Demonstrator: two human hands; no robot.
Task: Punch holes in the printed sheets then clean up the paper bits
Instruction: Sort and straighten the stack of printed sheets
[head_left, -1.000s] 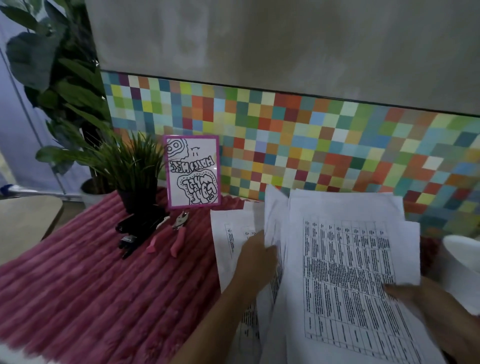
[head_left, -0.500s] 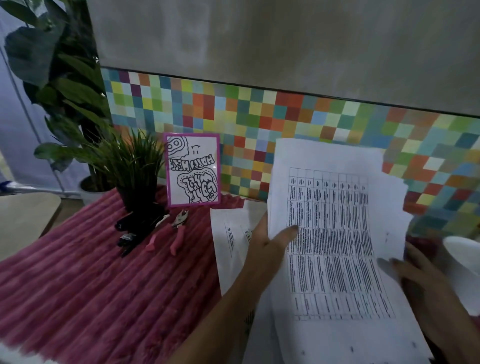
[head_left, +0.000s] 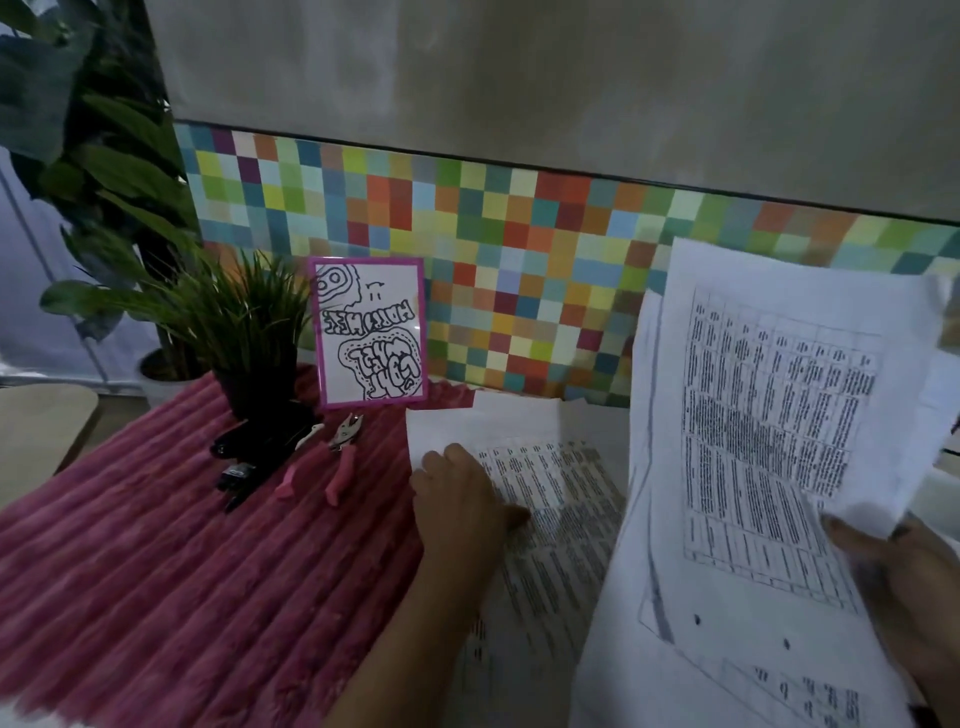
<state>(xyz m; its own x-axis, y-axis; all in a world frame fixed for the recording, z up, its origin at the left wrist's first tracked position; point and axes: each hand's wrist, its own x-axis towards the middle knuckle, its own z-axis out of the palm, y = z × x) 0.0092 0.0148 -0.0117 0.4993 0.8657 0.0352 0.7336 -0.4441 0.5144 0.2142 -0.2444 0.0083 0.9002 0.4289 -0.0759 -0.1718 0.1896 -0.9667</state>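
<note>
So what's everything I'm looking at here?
Ribbed fluffy cloth: one, pink, spread lower left.
Pink-handled metal punch pliers: one, pink, on cloth.
Black desk tools: count unclear, black, beside pliers.
Small potted grass plant: one, green, behind those tools.
Purple-framed doodle card: one, white, against tiles.
Square wall tiles: many, multicoloured, along the back.
Large leafy plant: one, green, far left.
Flat printed paper sheets: several, white, beside cloth.
Raised printed paper sheets: several, white, right.
Left hand: one, on flat sheets.
Right hand: one, gripping raised sheets.
</note>
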